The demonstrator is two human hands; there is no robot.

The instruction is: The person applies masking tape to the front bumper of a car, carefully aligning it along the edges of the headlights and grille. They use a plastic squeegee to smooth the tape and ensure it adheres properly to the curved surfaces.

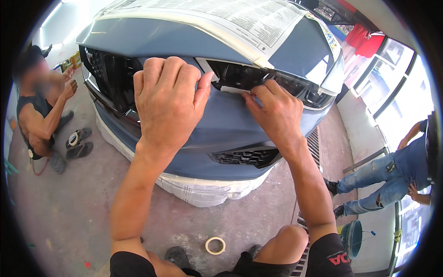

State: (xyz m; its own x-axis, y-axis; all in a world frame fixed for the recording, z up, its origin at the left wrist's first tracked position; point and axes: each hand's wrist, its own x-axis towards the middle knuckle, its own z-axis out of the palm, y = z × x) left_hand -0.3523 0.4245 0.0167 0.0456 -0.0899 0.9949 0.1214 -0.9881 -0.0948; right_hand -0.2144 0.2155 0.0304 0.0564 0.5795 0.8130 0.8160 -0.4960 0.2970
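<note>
The front of a blue-grey car (pixel 217 115) stands before me, with a dark headlight (pixel 240 74) on the right of its grille. A pale strip of masking tape (pixel 233 90) runs along the headlight's lower edge. My right hand (pixel 279 111) pinches at the strip's right end, thumb and fingers bent together. My left hand (pixel 170 101) is raised in front of the grille (pixel 115 76), its fingers curled and its thumb near another light strip (pixel 205 67) at the headlight's inner corner. Its fingertips are hidden, so whatever they grip does not show.
Newspaper (pixel 249 23) covers the hood, and masking sheet (pixel 203 189) wraps the lower bumper. On the floor lies a tape roll (pixel 215 245). A person (pixel 41 101) squats at left near sandals (pixel 79 145); another person (pixel 392 171) is at right, near a bucket (pixel 353 237).
</note>
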